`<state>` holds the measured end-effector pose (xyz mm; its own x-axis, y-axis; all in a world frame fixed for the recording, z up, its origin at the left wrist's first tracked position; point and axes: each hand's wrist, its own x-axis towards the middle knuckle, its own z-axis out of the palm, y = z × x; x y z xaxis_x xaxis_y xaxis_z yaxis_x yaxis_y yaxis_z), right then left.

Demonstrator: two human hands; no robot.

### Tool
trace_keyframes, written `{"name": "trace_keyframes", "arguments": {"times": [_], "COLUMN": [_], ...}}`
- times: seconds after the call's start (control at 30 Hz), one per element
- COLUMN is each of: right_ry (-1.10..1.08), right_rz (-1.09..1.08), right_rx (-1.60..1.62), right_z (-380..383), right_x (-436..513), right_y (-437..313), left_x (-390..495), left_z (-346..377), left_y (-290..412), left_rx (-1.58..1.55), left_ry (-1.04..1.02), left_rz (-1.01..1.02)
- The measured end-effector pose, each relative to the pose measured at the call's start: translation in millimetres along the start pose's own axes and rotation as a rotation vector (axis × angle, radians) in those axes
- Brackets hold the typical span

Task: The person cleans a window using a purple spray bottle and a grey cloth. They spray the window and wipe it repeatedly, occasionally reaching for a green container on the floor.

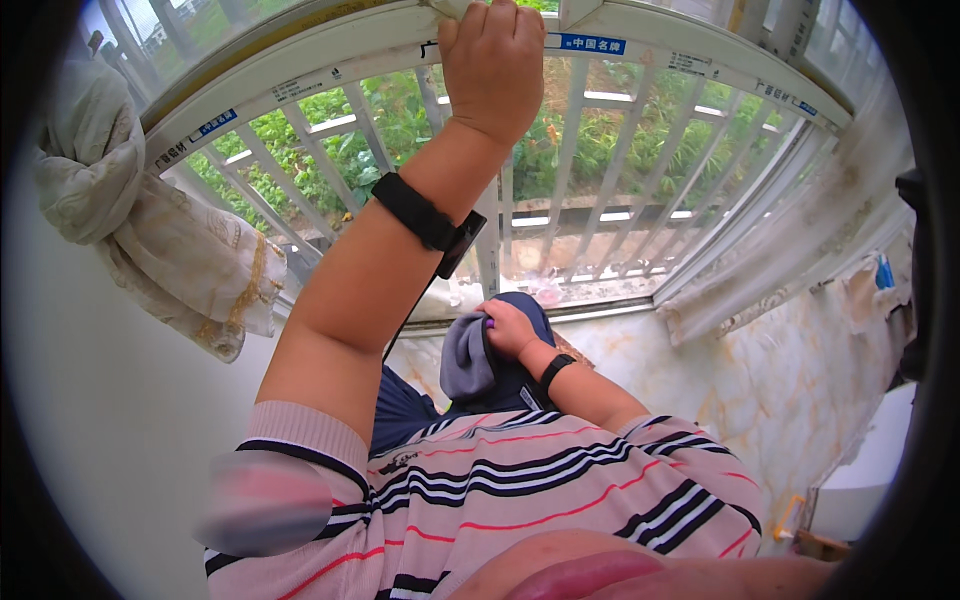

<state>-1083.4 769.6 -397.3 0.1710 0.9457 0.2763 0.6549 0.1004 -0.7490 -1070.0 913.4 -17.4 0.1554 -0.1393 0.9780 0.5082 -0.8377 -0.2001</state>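
My left hand (493, 71) is at the top centre, its fingers curled over the white window frame rail (390, 64); the fingertips are hidden. A black strap with a small dark device (461, 244) is around that forearm. Lower down, my right hand (511, 328) holds a bunched grey cloth (466, 356) with a dark edge, beside a knee in dark blue trousers (525, 307). A small purple thing shows between the fingers and the cloth. The right wrist wears a black band (557, 370).
Metal bars (600, 180) stand outside the window, with green plants behind. A knotted pale curtain (195, 240) hangs at the left, another curtain (817, 240) at the right. A marble-patterned surface (720, 375) lies at the right, near a white box-like object (862, 465).
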Motion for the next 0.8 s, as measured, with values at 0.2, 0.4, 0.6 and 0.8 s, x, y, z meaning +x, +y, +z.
{"name": "trace_keyframes", "arguments": {"times": [0.2, 0.4, 0.6, 0.8], "right_ry": [-0.015, 0.006, 0.432, 1.224], "right_rz": [0.012, 0.061, 0.455, -0.361], "right_rx": [0.01, 0.116, 0.947, 0.623], "right_z": [-1.5, 1.3, -47.8, -244.7], "right_x": [1.2, -1.4, 23.6, 103.7], "right_y": [-3.8, 5.3, -2.7, -58.8], "left_x": [-11.1, -59.2, -123.0, -181.9], "left_z": [2.7, -24.5, -76.1, -121.4], "left_y": [-5.7, -3.5, -23.3, -40.0], "left_rx": [0.0, -0.203, -0.31, -0.455], "left_ry": [-0.011, -0.311, -0.654, -0.616], "left_rz": [0.074, 0.046, -0.295, -0.8]}}
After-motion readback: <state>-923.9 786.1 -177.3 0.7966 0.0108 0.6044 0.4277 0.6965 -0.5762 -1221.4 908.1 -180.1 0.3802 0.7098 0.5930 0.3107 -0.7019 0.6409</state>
